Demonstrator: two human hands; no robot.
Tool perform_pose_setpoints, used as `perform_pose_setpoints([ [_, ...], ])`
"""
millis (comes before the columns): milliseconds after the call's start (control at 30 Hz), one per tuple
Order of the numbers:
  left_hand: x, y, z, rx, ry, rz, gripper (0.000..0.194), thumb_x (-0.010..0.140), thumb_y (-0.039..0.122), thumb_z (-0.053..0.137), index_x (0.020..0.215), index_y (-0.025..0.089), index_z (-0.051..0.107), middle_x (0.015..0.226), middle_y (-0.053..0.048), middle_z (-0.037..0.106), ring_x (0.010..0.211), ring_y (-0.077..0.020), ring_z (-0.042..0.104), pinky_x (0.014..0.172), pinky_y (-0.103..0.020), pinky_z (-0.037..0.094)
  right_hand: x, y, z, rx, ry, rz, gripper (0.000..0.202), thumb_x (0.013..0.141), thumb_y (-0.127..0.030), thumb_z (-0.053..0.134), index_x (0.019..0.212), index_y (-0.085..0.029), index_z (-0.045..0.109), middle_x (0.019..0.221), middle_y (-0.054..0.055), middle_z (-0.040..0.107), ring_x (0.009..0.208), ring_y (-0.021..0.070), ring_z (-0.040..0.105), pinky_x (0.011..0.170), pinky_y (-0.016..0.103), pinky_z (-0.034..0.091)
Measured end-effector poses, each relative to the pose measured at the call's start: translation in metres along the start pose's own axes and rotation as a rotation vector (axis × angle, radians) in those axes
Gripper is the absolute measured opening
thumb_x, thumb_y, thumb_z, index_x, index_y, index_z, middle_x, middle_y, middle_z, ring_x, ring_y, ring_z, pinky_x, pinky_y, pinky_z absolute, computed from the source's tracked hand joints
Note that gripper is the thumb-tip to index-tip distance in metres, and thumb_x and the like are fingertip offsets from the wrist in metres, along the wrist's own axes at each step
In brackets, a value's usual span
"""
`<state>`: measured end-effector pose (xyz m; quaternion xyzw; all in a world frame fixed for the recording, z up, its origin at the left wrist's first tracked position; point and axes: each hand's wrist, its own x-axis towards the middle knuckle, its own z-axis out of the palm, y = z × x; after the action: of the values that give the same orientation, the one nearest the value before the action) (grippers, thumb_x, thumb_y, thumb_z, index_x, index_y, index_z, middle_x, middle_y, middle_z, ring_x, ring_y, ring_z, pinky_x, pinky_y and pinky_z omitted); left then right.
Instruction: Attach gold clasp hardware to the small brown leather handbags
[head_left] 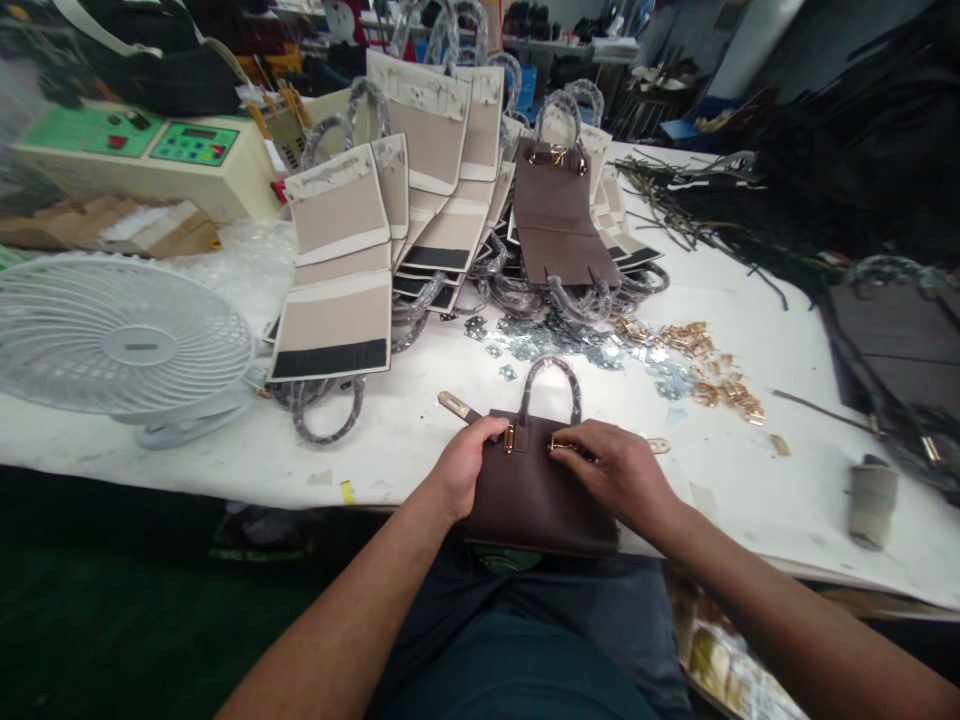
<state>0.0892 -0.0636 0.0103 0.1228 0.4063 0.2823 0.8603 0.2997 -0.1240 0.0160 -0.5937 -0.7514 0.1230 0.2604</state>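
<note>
A dark brown leather bag panel [544,505] with a plastic-wrapped handle [551,367] lies over the table's front edge, partly above my lap. My left hand [461,465] grips its left side, the thumb beside a gold buckle [508,438]. Thumb and fingers of my right hand [619,470] are pinched on a small gold metal fitting [556,446] at the panel's upper right. A strap with a gold plate [455,404] sticks out at the upper left, and another gold plate [658,446] shows beyond my right hand.
Beige-lined bag panels [334,260] and a brown one [559,210] are piled behind. Silver plates [570,335] and gold fittings [727,385] lie scattered on the white table [420,450]. A grey fan [139,345] stands left, before a cream machine [240,165]; a roll [872,503] stands right.
</note>
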Motion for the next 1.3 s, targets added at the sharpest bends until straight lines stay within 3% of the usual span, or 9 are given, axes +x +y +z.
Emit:
perform_pose_setpoints([
  [233,0.003,-0.004,0.002,0.038,0.064,0.091,0.017,0.078,0.029,0.066,0.078,0.013,0.070,0.071,-0.006,0.074,0.057,-0.0161,0.064,0.060,-0.027,0.053,0.005,0.000,-0.001,-0.163,-0.031,-0.158,0.019,0.099,-0.030,0.060,0.106,-0.022,0.077,0.096,0.006,0.078,0.085,0.0219,0.073,0.074,0.034,0.055],
  [567,0.003,-0.009,0.001,0.087,0.079,0.150,0.020,0.072,0.032,0.073,0.077,0.013,0.070,0.072,-0.006,0.073,0.059,-0.0159,0.063,0.061,-0.027,0.052,0.003,-0.006,0.000,-0.215,-0.003,-0.225,0.020,0.100,-0.027,0.059,0.107,-0.019,0.077,0.090,0.006,0.075,0.078,0.0222,0.070,0.069,0.034,0.052],
  [767,0.002,-0.012,-0.001,0.092,0.042,0.137,0.024,0.073,0.034,0.074,0.083,0.012,0.072,0.075,-0.006,0.073,0.059,-0.0159,0.063,0.059,-0.026,0.051,-0.007,-0.005,0.000,-0.116,0.067,-0.142,0.022,0.100,-0.032,0.060,0.115,-0.023,0.074,0.096,0.004,0.075,0.084,0.0192,0.070,0.076,0.032,0.052],
  [867,0.002,-0.012,-0.002,0.068,0.016,0.140,0.023,0.074,0.033,0.075,0.083,0.013,0.071,0.074,-0.005,0.071,0.059,-0.0152,0.062,0.058,-0.025,0.051,-0.010,-0.005,0.003,-0.065,0.117,-0.105,0.017,0.099,-0.033,0.063,0.108,-0.024,0.075,0.095,0.002,0.075,0.084,0.0178,0.069,0.076,0.031,0.051],
  [1167,0.002,-0.009,-0.001,0.038,0.039,0.159,0.018,0.076,0.029,0.074,0.086,0.014,0.072,0.072,-0.003,0.072,0.058,-0.0158,0.064,0.059,-0.026,0.053,0.001,-0.008,0.009,-0.163,0.034,-0.126,0.017,0.100,-0.031,0.060,0.100,-0.025,0.076,0.092,0.003,0.074,0.084,0.0214,0.067,0.078,0.037,0.051],
  [1300,-0.005,-0.008,0.002,0.055,0.034,0.108,0.021,0.082,0.031,0.064,0.086,0.012,0.072,0.071,-0.008,0.074,0.057,-0.0198,0.067,0.063,-0.032,0.057,-0.006,-0.010,0.003,-0.119,0.064,-0.086,0.023,0.098,-0.032,0.064,0.120,-0.027,0.070,0.100,0.004,0.074,0.087,0.0226,0.068,0.079,0.038,0.054],
])
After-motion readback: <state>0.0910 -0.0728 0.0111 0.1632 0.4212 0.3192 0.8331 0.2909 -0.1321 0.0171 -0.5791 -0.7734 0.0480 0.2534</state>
